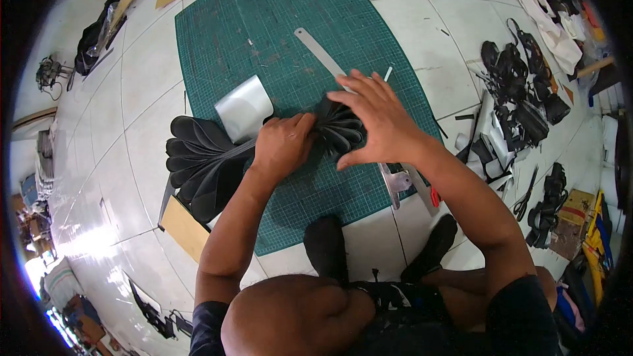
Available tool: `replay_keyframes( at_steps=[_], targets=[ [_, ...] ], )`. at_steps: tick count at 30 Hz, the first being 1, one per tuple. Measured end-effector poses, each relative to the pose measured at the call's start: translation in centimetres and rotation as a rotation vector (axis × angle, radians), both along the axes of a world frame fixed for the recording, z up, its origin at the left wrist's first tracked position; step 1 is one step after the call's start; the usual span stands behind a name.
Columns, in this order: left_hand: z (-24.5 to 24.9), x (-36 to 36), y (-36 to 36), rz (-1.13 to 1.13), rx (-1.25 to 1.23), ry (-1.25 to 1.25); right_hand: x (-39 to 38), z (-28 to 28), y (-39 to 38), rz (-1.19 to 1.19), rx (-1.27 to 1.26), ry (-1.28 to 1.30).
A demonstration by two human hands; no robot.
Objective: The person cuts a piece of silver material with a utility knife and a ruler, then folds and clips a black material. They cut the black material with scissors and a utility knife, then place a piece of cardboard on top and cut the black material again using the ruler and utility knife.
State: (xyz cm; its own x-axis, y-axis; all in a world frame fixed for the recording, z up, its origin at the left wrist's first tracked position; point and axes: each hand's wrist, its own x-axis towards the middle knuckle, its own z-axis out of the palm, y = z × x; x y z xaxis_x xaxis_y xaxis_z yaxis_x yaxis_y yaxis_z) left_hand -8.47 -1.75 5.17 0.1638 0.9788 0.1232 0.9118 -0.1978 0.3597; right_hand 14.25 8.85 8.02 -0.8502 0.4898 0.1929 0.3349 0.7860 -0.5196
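A bundle of folded black sheet strips (201,158) lies across the lower part of a green cutting mat (231,39), its looped ends fanned out on both sides. My left hand (283,142) is closed around the narrow middle of the bundle. My right hand (382,122) is spread open beside the right-hand loops, thumb and fingers apart around that end. Just behind the left hand rests a shiny silver-white sheet (244,109), curved over. A metal ruler (320,53) reaches up the mat from behind my right fingers.
Below my right forearm lie a metal tool (396,183) and a red-tipped piece (434,196). Brown board (184,227) sits at the mat's lower left. Black straps and scraps (521,92) are heaped on the tiled floor at right, with scissors (525,191) nearby. My feet (326,247) are at the mat's near edge.
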Motion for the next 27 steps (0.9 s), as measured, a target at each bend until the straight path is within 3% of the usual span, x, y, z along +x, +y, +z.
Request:
replay_keyframes(
  at_steps=[7,10,16,19,22,27],
  targets=[
    [-0.3,0.1,-0.3,-0.016,0.032,0.003,-3.2,-0.4,-1.1,0.005,0.214,-0.376],
    [-0.2,0.1,-0.4,-0.012,0.017,-0.012,-1.3,-0.6,-0.5,-0.113,0.082,-0.290],
    [-0.9,0.1,-0.1,-0.011,0.087,-0.029,0.0,-5.7,-0.6,-0.119,-0.222,0.189],
    [-0.5,0.2,-0.2,0.002,0.037,-0.038,-0.7,-6.7,-1.2,-0.300,-0.677,0.339],
    [-0.6,0.2,-0.3,0.004,0.039,-0.011,0.0,-7.6,0.0,-0.232,-0.425,0.171],
    [-0.5,0.3,-0.3,-0.004,0.026,-0.029,0.3,-9.4,0.0,-0.224,-0.525,0.216]
  ],
)
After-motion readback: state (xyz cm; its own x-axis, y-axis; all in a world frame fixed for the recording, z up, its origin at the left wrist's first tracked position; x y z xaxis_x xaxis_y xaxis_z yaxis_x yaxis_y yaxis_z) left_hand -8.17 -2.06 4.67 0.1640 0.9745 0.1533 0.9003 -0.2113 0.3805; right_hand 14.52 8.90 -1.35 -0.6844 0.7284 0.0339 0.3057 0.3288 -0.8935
